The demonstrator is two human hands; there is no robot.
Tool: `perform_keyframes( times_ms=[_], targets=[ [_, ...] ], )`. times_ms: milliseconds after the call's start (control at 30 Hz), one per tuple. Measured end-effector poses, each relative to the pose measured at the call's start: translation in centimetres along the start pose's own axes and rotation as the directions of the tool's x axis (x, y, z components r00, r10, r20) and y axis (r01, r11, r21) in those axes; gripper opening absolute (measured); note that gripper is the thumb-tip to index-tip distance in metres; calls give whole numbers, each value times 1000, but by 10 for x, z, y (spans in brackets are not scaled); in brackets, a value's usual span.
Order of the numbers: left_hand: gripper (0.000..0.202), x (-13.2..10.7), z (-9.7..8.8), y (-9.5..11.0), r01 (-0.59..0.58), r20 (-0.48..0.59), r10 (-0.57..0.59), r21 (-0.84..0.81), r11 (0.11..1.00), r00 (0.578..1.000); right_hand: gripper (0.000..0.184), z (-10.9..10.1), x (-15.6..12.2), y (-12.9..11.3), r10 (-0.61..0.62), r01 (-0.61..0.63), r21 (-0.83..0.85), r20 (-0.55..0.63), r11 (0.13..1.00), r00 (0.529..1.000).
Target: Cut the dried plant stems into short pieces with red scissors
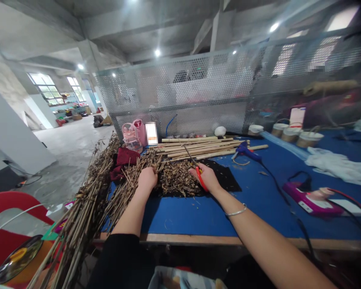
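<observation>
In the head view my right hand (pixel 209 177) grips a pair of scissors (pixel 201 179) by the red and yellow handles, with the blades pointing up and away to the left. My left hand (pixel 147 178) is closed at the tops of a bundle of dried plant stalks (pixel 123 190) on the table's left side; its fingertips are partly hidden. Between the hands, a heap of brown cut plant bits (pixel 180 178) covers part of a black sheet (pixel 227 176). Behind the heap lie several long pale sticks (pixel 198 149).
A larger bundle of dried stalks (pixel 84 204) leans at the table's left edge. On the blue table (pixel 252 216) are a blue glue gun (pixel 246 151), a purple power strip (pixel 314 200), plastic film (pixel 345 164) and tubs (pixel 309 138). A perforated metal screen (pixel 180 96) stands behind.
</observation>
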State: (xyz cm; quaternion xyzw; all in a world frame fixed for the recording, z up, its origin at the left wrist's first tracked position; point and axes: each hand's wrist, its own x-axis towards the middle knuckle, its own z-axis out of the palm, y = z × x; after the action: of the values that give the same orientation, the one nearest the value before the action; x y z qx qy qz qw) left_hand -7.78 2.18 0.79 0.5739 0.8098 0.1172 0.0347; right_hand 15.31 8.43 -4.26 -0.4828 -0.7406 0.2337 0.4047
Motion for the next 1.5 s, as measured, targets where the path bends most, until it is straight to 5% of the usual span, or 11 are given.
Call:
perform_keyframes(
  times_ms=[200, 300, 433, 533, 767, 1033, 1200, 1367, 1500],
  targets=[
    [27, -8, -14, -19, 103, -86, -99, 46, 994, 991, 41, -5, 2, -3, 72, -76, -66, -70, 995, 995],
    [31, -25, -15, -15, 40, -203, -27, 61, 997, 979, 45, -15, 7, 0, 172, -186, -103, -131, 977, 976],
    [24, -43, -2, -2, -80, 61, 76, 69, 994, 995, 52, -29, 15, 11, 284, -314, -202, -167, 928, 944],
    [24, -43, 9, 9, -87, 115, 78, 74, 993, 990, 54, -34, 18, 17, 306, -340, -241, -169, 909, 937],
    [28, -28, 15, 30, -161, 42, 160, 23, 987, 986, 47, -30, 18, 23, 303, -321, -214, -114, 923, 946],
    [33, -38, 5, -9, -20, -51, 20, -2, 1000, 999, 41, -32, 17, 21, 227, -228, -189, -31, 955, 973],
    [31, -24, 2, -4, 11, -155, -20, -58, 998, 988, 40, -29, 13, 10, 175, -181, -201, -43, 963, 984],
    [27, 5, 5, 6, 31, -26, -33, -79, 996, 999, 40, -26, 13, 12, 148, -156, -192, -56, 969, 987],
    [27, 10, 1, -7, 10, -45, -16, -125, 992, 999, 38, -26, 12, 12, 145, -150, -178, -40, 973, 989]
  ],
)
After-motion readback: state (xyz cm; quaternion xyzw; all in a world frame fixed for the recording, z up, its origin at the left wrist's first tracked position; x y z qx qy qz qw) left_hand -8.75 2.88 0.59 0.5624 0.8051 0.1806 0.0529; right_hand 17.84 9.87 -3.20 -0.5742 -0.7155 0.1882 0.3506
